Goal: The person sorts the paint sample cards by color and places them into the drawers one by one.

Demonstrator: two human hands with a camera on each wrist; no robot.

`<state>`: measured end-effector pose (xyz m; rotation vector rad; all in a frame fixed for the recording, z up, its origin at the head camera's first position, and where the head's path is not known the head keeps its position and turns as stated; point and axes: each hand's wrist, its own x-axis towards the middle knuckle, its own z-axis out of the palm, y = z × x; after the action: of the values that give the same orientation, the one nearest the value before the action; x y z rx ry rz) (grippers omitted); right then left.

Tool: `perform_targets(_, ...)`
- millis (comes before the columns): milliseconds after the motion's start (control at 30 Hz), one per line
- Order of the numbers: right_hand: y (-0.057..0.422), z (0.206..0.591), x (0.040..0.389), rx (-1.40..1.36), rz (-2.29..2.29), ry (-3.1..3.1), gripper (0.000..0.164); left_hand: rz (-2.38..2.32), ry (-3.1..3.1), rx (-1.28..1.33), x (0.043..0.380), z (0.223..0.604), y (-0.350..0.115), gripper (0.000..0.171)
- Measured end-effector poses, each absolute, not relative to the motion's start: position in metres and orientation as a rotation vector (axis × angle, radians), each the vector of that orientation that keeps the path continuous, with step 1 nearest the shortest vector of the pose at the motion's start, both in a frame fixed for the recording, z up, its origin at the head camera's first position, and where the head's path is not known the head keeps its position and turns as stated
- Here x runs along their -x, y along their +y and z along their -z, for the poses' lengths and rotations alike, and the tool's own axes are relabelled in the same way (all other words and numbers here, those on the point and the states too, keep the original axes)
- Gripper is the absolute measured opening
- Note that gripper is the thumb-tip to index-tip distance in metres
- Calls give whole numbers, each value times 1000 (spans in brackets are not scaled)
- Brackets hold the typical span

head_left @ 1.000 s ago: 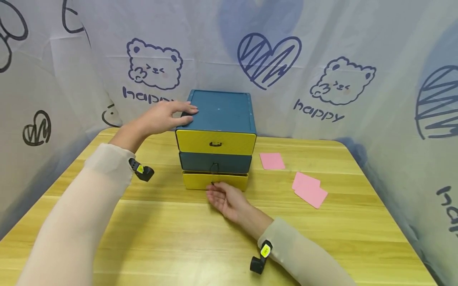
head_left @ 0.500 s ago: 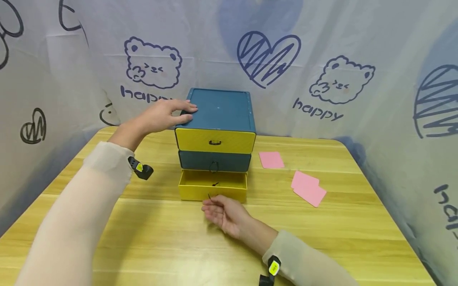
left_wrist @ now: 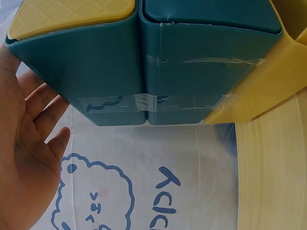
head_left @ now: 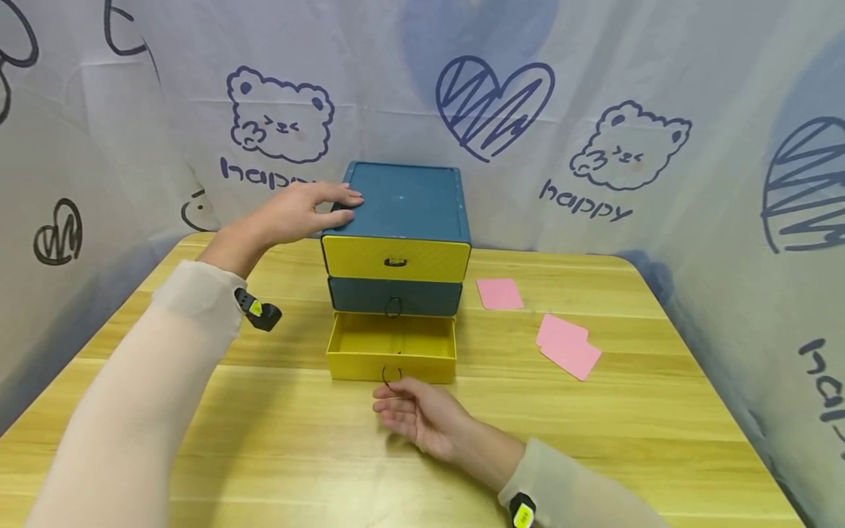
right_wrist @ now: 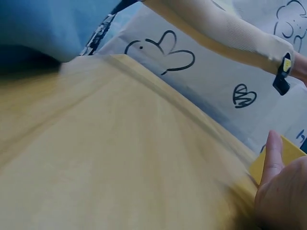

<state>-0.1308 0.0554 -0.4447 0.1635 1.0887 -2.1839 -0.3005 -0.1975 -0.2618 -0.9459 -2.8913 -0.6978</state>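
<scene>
A small chest of three stacked drawers (head_left: 404,202) has a blue-green body. Its top drawer front (head_left: 429,258) is yellow and the middle drawer front (head_left: 356,295) is blue-green; both are pushed in. The yellow bottom drawer (head_left: 356,364) is pulled out, its inside showing. At its front, my right hand (head_left: 425,418) pinches the thin dark pull loop (head_left: 384,375) between thumb and finger. My left hand (head_left: 297,213) rests on the top left edge, thumb and fingertips on the upper face. In the left wrist view, that hand's fingers (left_wrist: 43,103) lie along the chest's top side.
Several pink cards lie right of the chest: one single card (head_left: 499,294) and an overlapping group (head_left: 571,348). The wooden table (head_left: 277,433) stands before a white curtain (head_left: 389,88) with printed bears and hearts. Clear tape (left_wrist: 192,101) runs across the chest's side.
The bottom drawer has slid out toward me, from nearly closed to well out. My right hand has drawn back with it, while the left hand has stayed on the chest.
</scene>
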Motion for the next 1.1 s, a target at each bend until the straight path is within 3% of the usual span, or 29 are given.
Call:
perform_targets(433,62,447,116,-48,2071,1110,26,694,-2876,952,296,262,-196,47)
perform_targets(733,78,440,120,72,1954,1189,38,704,-2881,946,295,263,-194,47)
perform_targets(1100,105,430,124,108,1918,1284,37,701,-2886,942,297,263,-196,47)
